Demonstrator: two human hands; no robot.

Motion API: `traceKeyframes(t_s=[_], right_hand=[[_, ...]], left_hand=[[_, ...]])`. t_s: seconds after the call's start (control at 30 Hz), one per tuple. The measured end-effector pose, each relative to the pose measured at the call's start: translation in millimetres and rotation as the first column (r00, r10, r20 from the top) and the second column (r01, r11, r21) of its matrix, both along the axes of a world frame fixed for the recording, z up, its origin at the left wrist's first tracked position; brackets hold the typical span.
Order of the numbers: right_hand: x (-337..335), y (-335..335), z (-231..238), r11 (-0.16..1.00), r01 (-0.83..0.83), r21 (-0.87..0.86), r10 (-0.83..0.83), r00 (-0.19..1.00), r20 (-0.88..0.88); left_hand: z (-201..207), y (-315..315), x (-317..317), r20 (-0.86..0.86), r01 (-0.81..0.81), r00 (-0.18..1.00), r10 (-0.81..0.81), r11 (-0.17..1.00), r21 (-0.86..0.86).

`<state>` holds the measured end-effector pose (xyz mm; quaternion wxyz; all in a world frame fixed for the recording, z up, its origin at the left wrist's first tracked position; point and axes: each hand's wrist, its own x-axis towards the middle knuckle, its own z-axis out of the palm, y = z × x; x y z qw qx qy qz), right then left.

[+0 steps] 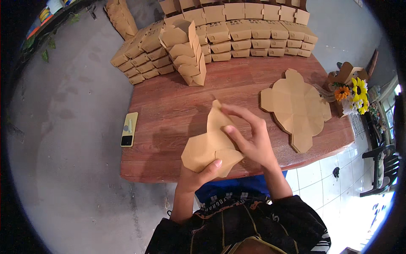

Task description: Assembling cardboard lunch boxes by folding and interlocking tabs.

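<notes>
Above the table's near edge I hold a brown cardboard box [198,150], partly folded, with one long flap standing up toward the far side. My left hand [204,172] grips its lower near side, thumb pressed on the outer face and the other fingers hidden beneath. At the box's right side is my right hand [253,137], its thumb on the panel and its fingers reaching to the tip of the raised flap. To the right lies a stack of flat, unfolded cardboard blanks [298,110] with rounded panels and tabs.
Rows of closed cardboard boxes [241,31] are piled along the far edge of the wooden table [156,122]. A tall nest of open boxes [188,55] stands before them. A yellow phone [129,129] lies left; artificial flowers [357,95] stand at the right edge.
</notes>
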<state>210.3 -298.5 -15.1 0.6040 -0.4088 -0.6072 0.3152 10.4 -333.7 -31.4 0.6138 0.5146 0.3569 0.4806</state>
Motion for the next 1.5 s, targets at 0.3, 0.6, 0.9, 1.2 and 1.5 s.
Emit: traceKeyframes(t_s=[0.3, 0.6, 0.9, 1.2, 1.5], right_hand=[[12, -1, 31, 0.931, -0.054, 0.36, -0.116, 0.894, 0.433], [15, -11, 44, 0.696, -0.329, 0.638, -0.344, 0.627, 0.699], [14, -35, 58, 0.878, -0.321, 0.356, -0.085, 0.626, 0.775], [11, -7, 38, 0.972, -0.087, 0.22, -0.047, 0.84, 0.54], [14, 49, -38, 0.985, 0.075, -0.155, -0.084, 0.995, -0.053]], left_hand=[[9, 11, -16, -0.034, 0.008, 0.999, -0.002, 0.988, 0.157], [16, 11, -24, -0.019, 0.052, 0.999, -0.049, 0.982, 0.182], [22, 14, -25, -0.02, 0.009, 1.0, -0.005, 0.983, 0.184], [21, 43, -33, -0.006, -0.026, 1.0, 0.028, 0.965, 0.26], [-28, 16, -47, -0.213, -0.064, 0.954, 0.212, 0.837, 0.544]])
